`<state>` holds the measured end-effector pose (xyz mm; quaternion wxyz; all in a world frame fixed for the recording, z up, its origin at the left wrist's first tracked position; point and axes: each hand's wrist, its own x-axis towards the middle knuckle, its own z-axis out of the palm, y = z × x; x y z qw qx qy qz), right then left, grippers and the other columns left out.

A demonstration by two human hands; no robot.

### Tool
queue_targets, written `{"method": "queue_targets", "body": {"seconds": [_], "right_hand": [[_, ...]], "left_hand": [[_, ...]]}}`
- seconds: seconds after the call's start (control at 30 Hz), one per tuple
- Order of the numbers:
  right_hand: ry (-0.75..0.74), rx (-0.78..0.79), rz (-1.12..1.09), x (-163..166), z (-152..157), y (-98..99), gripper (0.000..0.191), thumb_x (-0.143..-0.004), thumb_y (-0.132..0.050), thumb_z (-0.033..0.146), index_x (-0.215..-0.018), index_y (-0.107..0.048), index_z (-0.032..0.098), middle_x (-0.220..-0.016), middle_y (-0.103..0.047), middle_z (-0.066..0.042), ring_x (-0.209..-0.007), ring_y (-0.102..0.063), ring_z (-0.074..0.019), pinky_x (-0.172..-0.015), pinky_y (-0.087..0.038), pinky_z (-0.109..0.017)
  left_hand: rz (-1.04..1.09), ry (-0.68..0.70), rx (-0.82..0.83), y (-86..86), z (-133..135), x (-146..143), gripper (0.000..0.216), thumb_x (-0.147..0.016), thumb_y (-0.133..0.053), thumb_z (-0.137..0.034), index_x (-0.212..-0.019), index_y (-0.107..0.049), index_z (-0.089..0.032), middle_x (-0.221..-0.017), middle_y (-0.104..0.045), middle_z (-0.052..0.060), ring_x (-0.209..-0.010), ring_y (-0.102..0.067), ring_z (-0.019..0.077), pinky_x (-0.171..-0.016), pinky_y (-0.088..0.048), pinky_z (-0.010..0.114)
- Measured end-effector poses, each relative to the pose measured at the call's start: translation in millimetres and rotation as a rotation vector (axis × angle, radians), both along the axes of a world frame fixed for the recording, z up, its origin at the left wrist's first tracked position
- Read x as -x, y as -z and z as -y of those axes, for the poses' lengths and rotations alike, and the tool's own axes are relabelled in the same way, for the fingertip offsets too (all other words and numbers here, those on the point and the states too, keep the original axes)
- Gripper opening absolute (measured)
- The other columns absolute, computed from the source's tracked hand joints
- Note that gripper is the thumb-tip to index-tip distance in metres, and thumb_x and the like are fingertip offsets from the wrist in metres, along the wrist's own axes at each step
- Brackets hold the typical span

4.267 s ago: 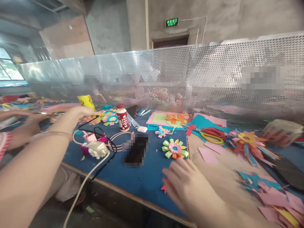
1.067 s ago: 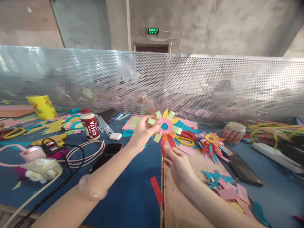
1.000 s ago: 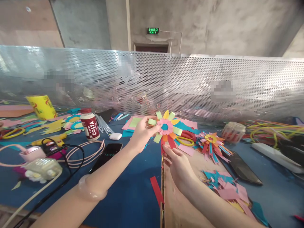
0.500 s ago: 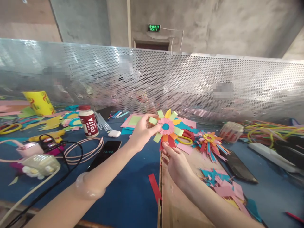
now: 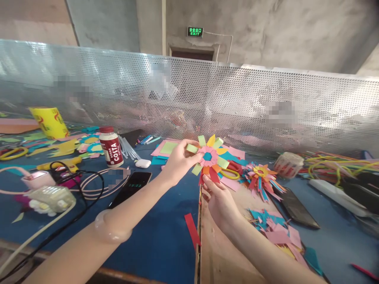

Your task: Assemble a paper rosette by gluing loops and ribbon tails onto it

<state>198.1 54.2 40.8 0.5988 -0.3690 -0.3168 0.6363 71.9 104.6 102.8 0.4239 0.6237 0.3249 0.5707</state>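
Note:
Both hands hold one paper flower [image 5: 207, 156] above the table, its face turned toward me. It has a pink ring with a blue centre, green loops, yellow points and orange and red strips around it. My left hand [image 5: 186, 157] pinches the flower's left side between thumb and fingers. Below, my right hand [image 5: 219, 199] is closed on the red strip [image 5: 213, 176] at the flower's lower edge. A loose red paper strip [image 5: 192, 229] lies beneath on the table. Another layered paper flower [image 5: 260, 175] rests to the right.
A coffee bottle [image 5: 110, 148], a phone [image 5: 130, 189], an earbud case [image 5: 143, 163] and tangled cables lie left. At right are a second phone [image 5: 299, 209], paper scraps [image 5: 280, 232] and a tape roll [image 5: 288, 165]. A perforated metal screen [image 5: 124, 86] stands behind.
The view has shifted very slightly. Both hands keep their hold on the paper flower, which stays in nearly the same place.

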Motion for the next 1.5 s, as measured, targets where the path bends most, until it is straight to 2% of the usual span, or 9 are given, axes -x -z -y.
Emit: {"method": "queue_targets", "body": {"seconds": [0.37,0.73,0.93,1.5], "right_hand": [[-0.036,-0.017,-0.038,0.5,2.0,1.2,0.015,-0.068,-0.074,0.036,-0.076,-0.069,0.024,-0.08,-0.066,0.004,-0.068,-0.054,-0.0098,-0.065,-0.035,-0.022],[-0.012,-0.011,-0.053,1.0,-0.4,3.5,0.017,-0.068,-0.075,0.035,-0.075,-0.068,0.021,-0.077,-0.061,0.003,-0.064,-0.047,-0.0082,-0.064,-0.035,-0.021],[-0.021,-0.032,-0.079,1.9,2.2,3.2,0.017,-0.069,-0.074,0.034,-0.079,-0.069,0.022,-0.078,-0.061,0.003,-0.065,-0.047,-0.0084,-0.064,-0.036,-0.021],[-0.01,-0.056,-0.071,4.0,3.2,3.7,0.017,-0.07,-0.074,0.033,-0.083,-0.07,0.024,-0.079,-0.064,0.003,-0.07,-0.051,-0.0088,-0.065,-0.035,-0.021]], "left_hand": [[-0.027,-0.008,-0.003,1.0,0.1,-0.1,0.028,-0.073,-0.065,-0.026,-0.096,-0.052,-0.018,-0.079,-0.061,0.003,-0.067,-0.061,0.0134,-0.055,-0.045,0.022],[0.001,-0.022,-0.015,-1.3,1.7,-1.5,0.027,-0.071,-0.066,-0.022,-0.093,-0.051,-0.017,-0.079,-0.059,0.0,-0.065,-0.059,0.0099,-0.057,-0.045,0.021],[-0.012,-0.021,-0.017,-0.7,1.3,-0.6,0.028,-0.071,-0.066,-0.022,-0.095,-0.051,-0.018,-0.076,-0.059,-0.001,-0.062,-0.058,0.0098,-0.053,-0.044,0.02],[-0.003,-0.001,-0.026,0.6,0.8,-0.4,0.027,-0.072,-0.065,-0.02,-0.094,-0.051,-0.017,-0.077,-0.058,-0.001,-0.064,-0.057,0.0078,-0.056,-0.044,0.019]]}}
